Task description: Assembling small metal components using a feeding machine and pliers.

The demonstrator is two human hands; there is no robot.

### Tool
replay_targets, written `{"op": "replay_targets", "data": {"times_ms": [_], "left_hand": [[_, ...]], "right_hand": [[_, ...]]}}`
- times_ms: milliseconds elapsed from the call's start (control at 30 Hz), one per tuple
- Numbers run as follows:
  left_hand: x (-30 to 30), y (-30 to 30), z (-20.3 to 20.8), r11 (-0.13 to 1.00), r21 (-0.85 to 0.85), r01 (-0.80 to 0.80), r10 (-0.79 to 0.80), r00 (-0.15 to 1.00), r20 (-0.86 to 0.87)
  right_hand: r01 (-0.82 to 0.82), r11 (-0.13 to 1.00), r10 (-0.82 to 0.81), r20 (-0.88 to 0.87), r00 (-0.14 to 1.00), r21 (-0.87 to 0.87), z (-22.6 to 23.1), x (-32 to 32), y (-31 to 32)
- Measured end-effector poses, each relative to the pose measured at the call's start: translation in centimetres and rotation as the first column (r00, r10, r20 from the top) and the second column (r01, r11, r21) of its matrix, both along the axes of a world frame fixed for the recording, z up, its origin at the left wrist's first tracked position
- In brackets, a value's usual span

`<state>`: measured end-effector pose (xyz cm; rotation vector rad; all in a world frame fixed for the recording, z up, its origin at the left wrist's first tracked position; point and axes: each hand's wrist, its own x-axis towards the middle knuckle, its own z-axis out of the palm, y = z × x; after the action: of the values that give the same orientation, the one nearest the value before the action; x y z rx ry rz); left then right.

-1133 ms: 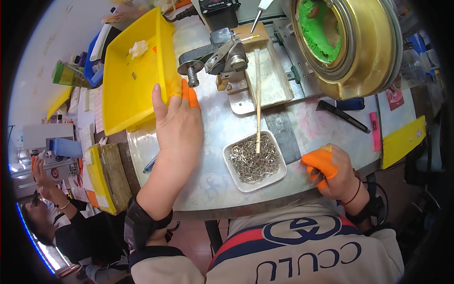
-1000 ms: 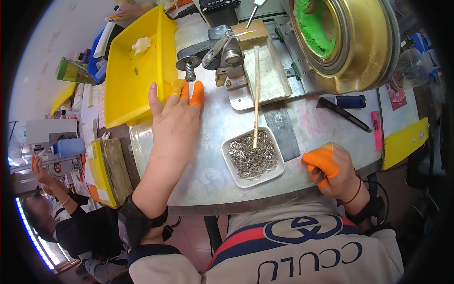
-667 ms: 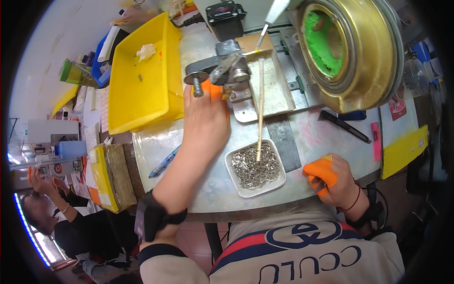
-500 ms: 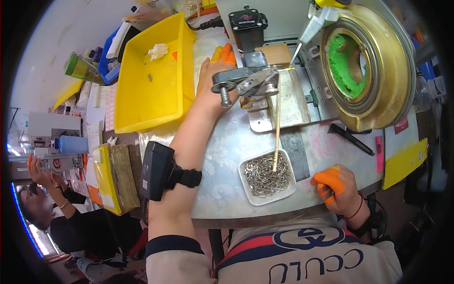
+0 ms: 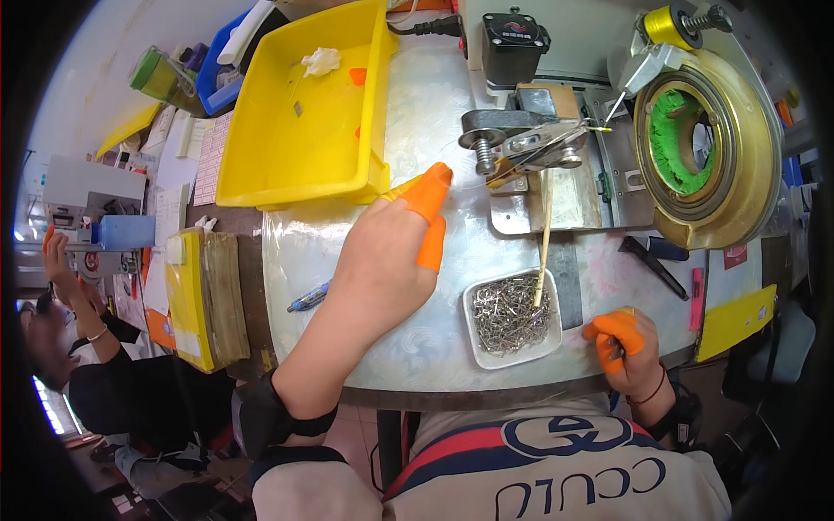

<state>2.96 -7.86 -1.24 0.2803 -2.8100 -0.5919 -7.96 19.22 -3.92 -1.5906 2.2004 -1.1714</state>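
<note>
Two hands at work on the table point(image 5: 417, 356). Left hand point(image 5: 387, 252), orange and yellow finger covers on, fingers partly bent, sits between tray point(image 5: 295, 169) and metal arm point(image 5: 491, 119). Orange fingertip points at the arm, near it, apparently not touching. Can't tell if anything fine is pinched there. Right hand point(image 5: 634, 347) is curled closed beside the dish point(image 5: 519, 358), gripping a dark tool point(image 5: 615, 349); mostly hidden, kind unclear.

Progress: looks mid-work, not finished. Dish is on the table near the front edge, well filled with loose metal bits point(image 5: 512, 321), so plenty looks unused. Stick point(image 5: 543, 252) has its lower end in the bits and leans up toward the arm. Tray holds crumpled white stuff point(image 5: 321, 61), a small dark piece and orange scraps; no finished item can be made out. Whether anything is fixed in the arm is too small to tell. Yellow spool point(image 5: 671, 28) sits above the gold bowl point(image 5: 738, 191). Pen point(image 5: 308, 297) lies left of the left forearm.
</note>
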Motion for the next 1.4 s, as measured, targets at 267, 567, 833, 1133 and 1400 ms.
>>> {"op": "replay_targets", "data": {"times_ms": [267,567,833,1133,1400], "left_hand": [[2.3,0.0,1.8,0.026,0.997,0.075,0.318,0.945,-0.079],[2.2,0.4,1.1,0.908,0.410,-0.089,0.160,0.977,-0.142],[-0.8,1.5,-3.2,0.914,-0.405,0.022,-0.005,0.999,0.043],[-0.6,0.8,-2.6,0.974,-0.221,0.055,-0.039,0.996,0.076],[-2.1,1.5,-3.1,0.903,-0.425,0.066,-0.018,0.993,0.117]], "right_hand": [[0.033,0.999,-0.033,-0.027,0.999,0.024,0.1,0.3,0.0],[0.040,0.999,-0.039,-0.038,0.999,0.031,0.0,0.4,0.2],[0.030,0.999,-0.029,-0.025,0.999,0.028,-0.1,0.5,0.4],[0.013,0.999,-0.011,-0.041,0.999,0.041,-0.4,0.2,0.6],[0.001,0.999,0.001,-0.045,0.999,0.039,-0.3,0.4,0.3]]}}
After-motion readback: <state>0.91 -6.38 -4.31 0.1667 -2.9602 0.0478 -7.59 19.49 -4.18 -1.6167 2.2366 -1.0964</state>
